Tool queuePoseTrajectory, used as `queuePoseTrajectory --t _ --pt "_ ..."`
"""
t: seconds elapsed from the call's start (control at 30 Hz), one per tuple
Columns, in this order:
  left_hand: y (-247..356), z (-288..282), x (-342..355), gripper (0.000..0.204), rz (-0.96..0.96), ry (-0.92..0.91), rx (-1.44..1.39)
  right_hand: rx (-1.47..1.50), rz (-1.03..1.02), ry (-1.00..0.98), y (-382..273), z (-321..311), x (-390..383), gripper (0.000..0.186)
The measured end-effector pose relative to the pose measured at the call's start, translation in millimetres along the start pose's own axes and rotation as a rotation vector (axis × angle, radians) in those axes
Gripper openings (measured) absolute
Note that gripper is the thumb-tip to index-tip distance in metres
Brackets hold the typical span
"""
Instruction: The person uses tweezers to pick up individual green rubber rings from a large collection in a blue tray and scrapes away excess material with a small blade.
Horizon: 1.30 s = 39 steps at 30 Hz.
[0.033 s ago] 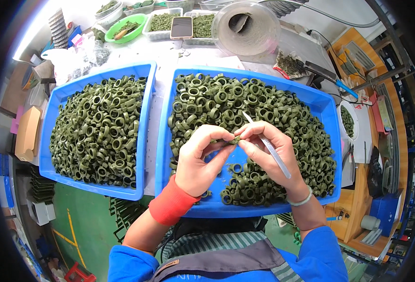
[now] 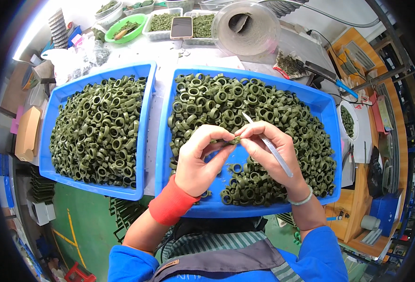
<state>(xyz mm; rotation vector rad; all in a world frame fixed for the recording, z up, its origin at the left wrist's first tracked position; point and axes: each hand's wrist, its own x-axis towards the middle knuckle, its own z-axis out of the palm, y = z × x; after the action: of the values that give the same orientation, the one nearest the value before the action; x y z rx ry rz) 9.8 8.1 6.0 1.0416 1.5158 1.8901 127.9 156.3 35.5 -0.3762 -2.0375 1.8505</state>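
The left grip (image 2: 200, 157), a bare hand with a broad red fabric wristband (image 2: 172, 202), pinches a small dark green piece (image 2: 235, 140) between thumb and forefinger. The piece lies right at the fingertips, on the right side of that grip, and is mostly hidden by them; its exact shape cannot be told.

The right grip (image 2: 273, 150), above a pale bracelet (image 2: 302, 196), meets it from the right, its thumb and forefinger closed at the piece's right end. This same grip also holds a slim, flat silver metal tool (image 2: 280, 160), tucked across the fingers: one end rises past the forefinger on the far side, the other slants out near and to the right.

Both grips are over a large blue rectangular plastic tray (image 2: 254, 211), above a heap of dark green ring-shaped parts (image 2: 306, 141). Bare blue shows on the tray's floor just near of the fingertips. To the left, a second blue plastic tray (image 2: 146, 122) bears a similar heap of dark green rings (image 2: 94, 131). On the pale tabletop (image 2: 164, 58), at the far side, is a dark-screened phone (image 2: 181, 27).
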Motion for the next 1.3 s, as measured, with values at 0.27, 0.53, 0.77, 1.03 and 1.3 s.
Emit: queuePoseTrajectory --t 0.27,0.53,0.77,1.03,1.3 --pt "-2 -2 -1 0.026 -0.035 -0.021 -0.041 -0.103 0.113 -0.001 -7 -3 -2 0.011" --pt "0 -1 0 0.026 -0.042 -0.038 0.009 -0.056 0.128 -0.017 0 -8 -2 0.013" --pt "-3 -5 2 0.026 -0.005 -0.033 0.003 -0.034 0.083 -0.005 -4 3 -5 0.018" --pt "-5 -7 3 0.025 -0.127 -0.002 -0.256 -0.38 -0.312 0.05 0 5 1 0.023" --pt "-10 -11 4 0.025 -0.113 -0.078 -0.397 -0.429 -0.425 0.05 1 7 2 0.026"
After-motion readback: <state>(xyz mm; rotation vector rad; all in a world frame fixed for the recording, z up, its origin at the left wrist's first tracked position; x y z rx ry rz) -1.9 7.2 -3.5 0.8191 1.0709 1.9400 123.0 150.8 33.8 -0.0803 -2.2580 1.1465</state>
